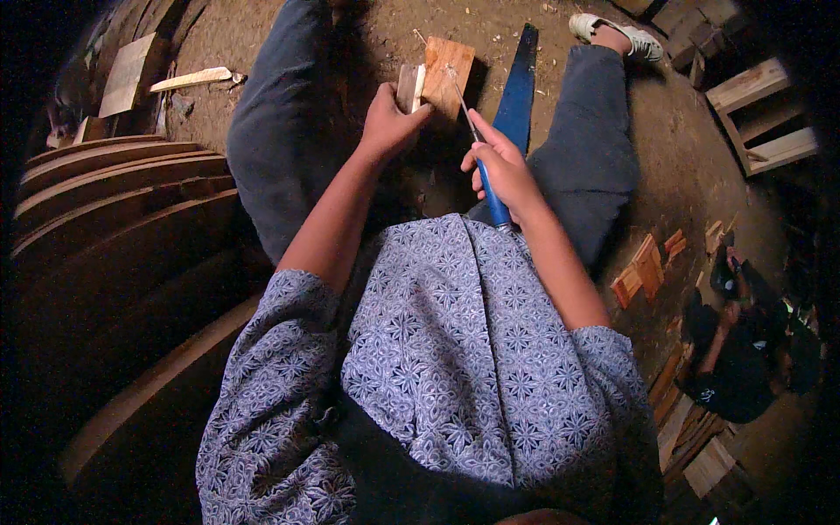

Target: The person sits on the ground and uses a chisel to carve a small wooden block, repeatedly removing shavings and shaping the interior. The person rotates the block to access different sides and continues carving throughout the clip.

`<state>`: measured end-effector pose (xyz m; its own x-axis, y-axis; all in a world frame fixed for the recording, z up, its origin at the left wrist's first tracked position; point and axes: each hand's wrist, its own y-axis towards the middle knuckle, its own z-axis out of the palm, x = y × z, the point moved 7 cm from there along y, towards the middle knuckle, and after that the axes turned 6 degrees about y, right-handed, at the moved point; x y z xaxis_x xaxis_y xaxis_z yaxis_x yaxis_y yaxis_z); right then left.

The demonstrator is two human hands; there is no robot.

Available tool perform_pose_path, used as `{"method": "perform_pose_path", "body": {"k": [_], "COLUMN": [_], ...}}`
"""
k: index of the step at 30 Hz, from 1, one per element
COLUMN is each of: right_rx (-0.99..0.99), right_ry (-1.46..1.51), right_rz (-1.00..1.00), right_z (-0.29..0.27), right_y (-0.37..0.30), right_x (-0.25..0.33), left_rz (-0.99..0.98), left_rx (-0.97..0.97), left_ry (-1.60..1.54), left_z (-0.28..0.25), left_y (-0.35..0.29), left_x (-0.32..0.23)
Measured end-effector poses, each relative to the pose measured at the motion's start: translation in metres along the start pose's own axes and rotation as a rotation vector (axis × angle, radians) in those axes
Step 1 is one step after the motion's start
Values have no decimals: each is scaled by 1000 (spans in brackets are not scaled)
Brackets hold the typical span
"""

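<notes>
My left hand [392,121] is closed round a small wooden block [409,86] with a pale edge, between my legs. Against the pale edge stands a reddish-brown piece of wood [449,63], with a light, roughened patch on its face. My right hand [506,171] grips a chisel [495,199] by its blue handle, the index finger stretched along the thin metal shaft. The tip of that shaft meets the roughened patch. Just right of the wood, a blue saw blade [518,92] lies on the ground; its near end is hidden behind my right hand and leg.
Curved stacked boards [114,188] fill the left side. A pale plank [128,75] and a wood strip [191,80] lie at the far left. On the right are a wooden frame [759,103], joined wood pieces [641,269] and another person [735,359] in dark clothes beside scattered timber.
</notes>
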<state>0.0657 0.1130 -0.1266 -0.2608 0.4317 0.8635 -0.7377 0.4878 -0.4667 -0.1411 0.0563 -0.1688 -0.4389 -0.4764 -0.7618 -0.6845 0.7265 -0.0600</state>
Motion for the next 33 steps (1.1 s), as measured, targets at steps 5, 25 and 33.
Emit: {"method": "perform_pose_path", "body": {"k": [5, 25, 33], "right_rx": [5, 22, 37], "right_ry": [-168, -419, -297], "right_rz": [-51, -44, 175], "right_z": [4, 9, 2], "right_y": [10, -2, 1], "right_x": [16, 73, 64], "left_rz": [-40, -76, 16], "left_rx": [-30, 371, 472], "left_ry": [55, -351, -481], "left_z": [-2, -14, 1], "left_y": [6, -22, -36], "left_x": [0, -53, -59]}}
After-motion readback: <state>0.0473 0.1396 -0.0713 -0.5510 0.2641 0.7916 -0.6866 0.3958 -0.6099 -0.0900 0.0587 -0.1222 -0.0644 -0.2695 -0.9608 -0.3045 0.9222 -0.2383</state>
